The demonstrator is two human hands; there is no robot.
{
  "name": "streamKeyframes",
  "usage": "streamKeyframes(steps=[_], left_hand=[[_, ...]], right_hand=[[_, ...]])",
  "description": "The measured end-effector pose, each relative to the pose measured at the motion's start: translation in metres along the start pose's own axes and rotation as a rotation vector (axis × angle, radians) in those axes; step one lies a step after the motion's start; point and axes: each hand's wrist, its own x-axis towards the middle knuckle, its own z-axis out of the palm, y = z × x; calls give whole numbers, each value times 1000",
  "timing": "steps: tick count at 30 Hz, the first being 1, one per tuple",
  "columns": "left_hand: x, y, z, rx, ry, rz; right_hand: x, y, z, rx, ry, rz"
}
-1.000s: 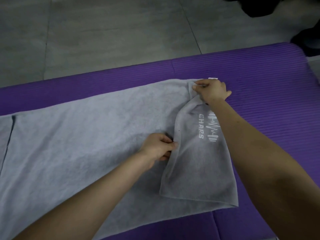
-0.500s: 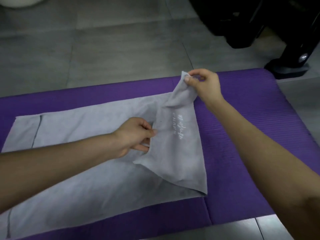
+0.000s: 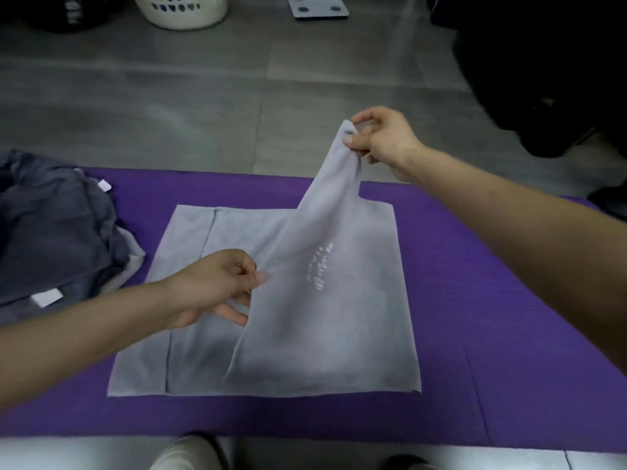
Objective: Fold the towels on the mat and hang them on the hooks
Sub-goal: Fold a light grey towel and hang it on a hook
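Right hand [image 3: 383, 140]: you pinch one corner of the grey towel [image 3: 322, 334] between thumb and fingertips and hold it up in the air, over the far edge of the mat [image 3: 492, 334]. A second ago that corner lay pressed flat on the cloth; half a second ago it was only just lifted.
Left hand [image 3: 217, 283]: your thumb and fingers still pinch the left edge of the raised flap, close to the towel's middle and low over the cloth.
Towel: its lower layer lies flat on the mat. The flap rises from it in a taut slope to your right hand, with the white lettering [image 3: 319, 269] facing you.
Mat: purple, spread on the grey floor [image 3: 169, 113], with the towel at its middle.
Newly in view: a heap of dark towels [image 3: 54, 232] at the mat's left end, apart from your left hand, and a white basket [image 3: 183, 10] on the floor beyond.
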Motion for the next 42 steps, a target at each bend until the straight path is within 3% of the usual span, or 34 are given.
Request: streamKeyframes(steps=[9, 15, 19, 25, 29, 32, 35, 42], left_hand=[[2, -115, -98, -345, 199, 6], [35, -190, -143, -303, 483, -69], [55, -228, -144, -238, 591, -117], [48, -238, -144, -182, 490, -90], [40, -240, -154, -187, 540, -75], [48, -255, -154, -28, 565, -115], [53, -267, -148, 118, 622, -144], [48, -267, -135, 200, 741, -146]], right_hand=[[42, -32, 197, 65, -55, 11], [60, 4, 319, -36, -137, 66], [56, 38, 362, -102, -189, 99], [65, 60, 376, 13, -151, 174], [78, 50, 381, 87, -80, 171], [72, 56, 400, 62, -204, 237], [61, 66, 404, 80, -278, 188], [-5, 91, 310, 109, -191, 72]])
